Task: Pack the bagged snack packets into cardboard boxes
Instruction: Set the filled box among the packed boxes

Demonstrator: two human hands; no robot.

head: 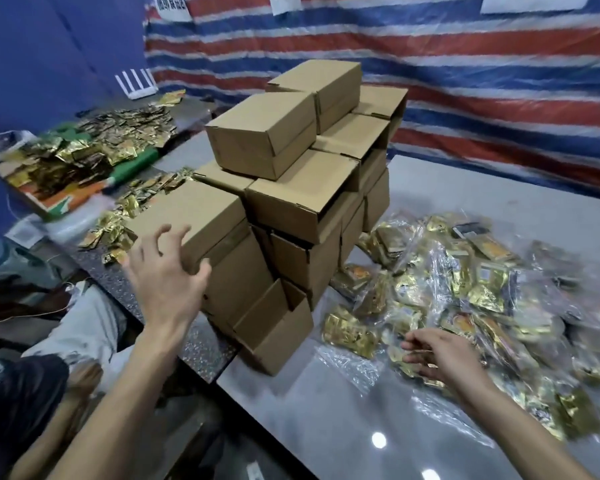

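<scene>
Now the snack bags lie right, under the loose, empty right hand. The left hand, fingers spread and empty, is nearer the open box.

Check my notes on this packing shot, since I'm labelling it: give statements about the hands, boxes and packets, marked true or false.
1. The left hand is spread open beside a closed box in the stack. True.
2. The right hand holds a cardboard box. False: it is over the bagged packets, holding no box.
3. The cardboard boxes lie in one flat layer. False: they are stacked several high.
4. The bagged packets lie on the table right of the stack. True.
</scene>
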